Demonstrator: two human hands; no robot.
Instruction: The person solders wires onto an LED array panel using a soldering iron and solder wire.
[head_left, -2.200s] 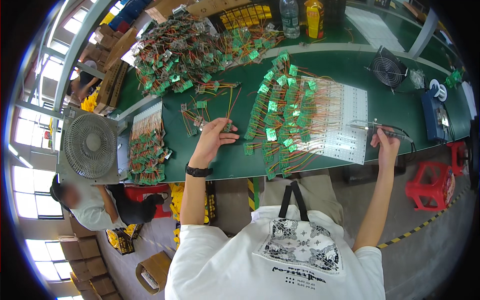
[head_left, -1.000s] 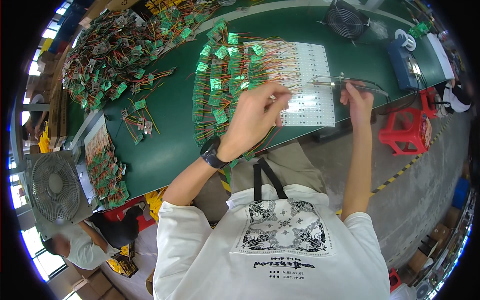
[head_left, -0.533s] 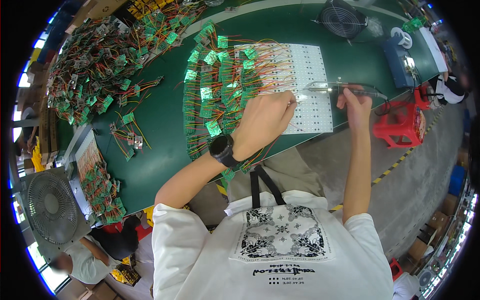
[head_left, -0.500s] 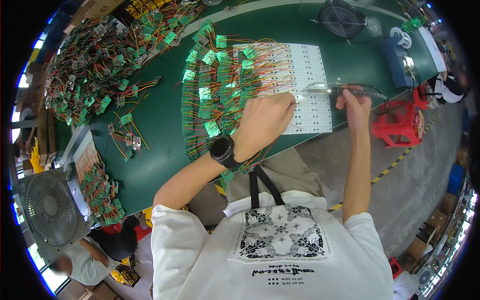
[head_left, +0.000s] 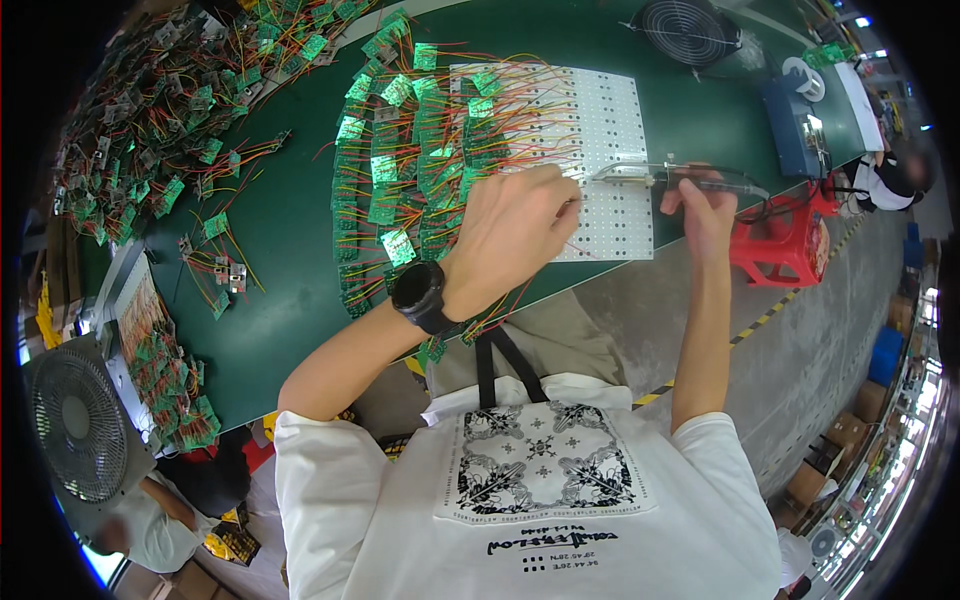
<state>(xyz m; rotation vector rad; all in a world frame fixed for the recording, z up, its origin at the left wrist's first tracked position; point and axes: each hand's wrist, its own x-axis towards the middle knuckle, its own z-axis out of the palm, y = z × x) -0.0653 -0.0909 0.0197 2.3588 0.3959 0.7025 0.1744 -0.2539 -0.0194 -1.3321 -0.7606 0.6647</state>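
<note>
My right hand (head_left: 704, 212) grips a soldering iron (head_left: 735, 185) with a thin curved metal tube along its front. The tip points left, over a white board (head_left: 613, 115) dotted with rows of small holes or pads. My left hand (head_left: 508, 228), a black watch on its wrist, rests over the board's left part. Its fingers are curled together close to the iron's tip; whatever they pinch is hidden. Red and yellow wires (head_left: 545, 110) run onto the board from rows of small green circuit boards (head_left: 384, 170) lying to its left.
A large heap of wired circuit boards (head_left: 150, 120) covers the far left. More wired boards (head_left: 165, 370) lie at the near left beside a grey fan (head_left: 75, 420). A black fan (head_left: 685, 32), a blue soldering station (head_left: 795, 125) and a solder spool (head_left: 803, 80) stand right. A red stool (head_left: 780, 245) is below.
The whole view has shifted, so the table things sit further left. My left hand has drawn slightly back from the iron's tip, its fingers still curled. The right hand keeps its grip on the soldering iron.
</note>
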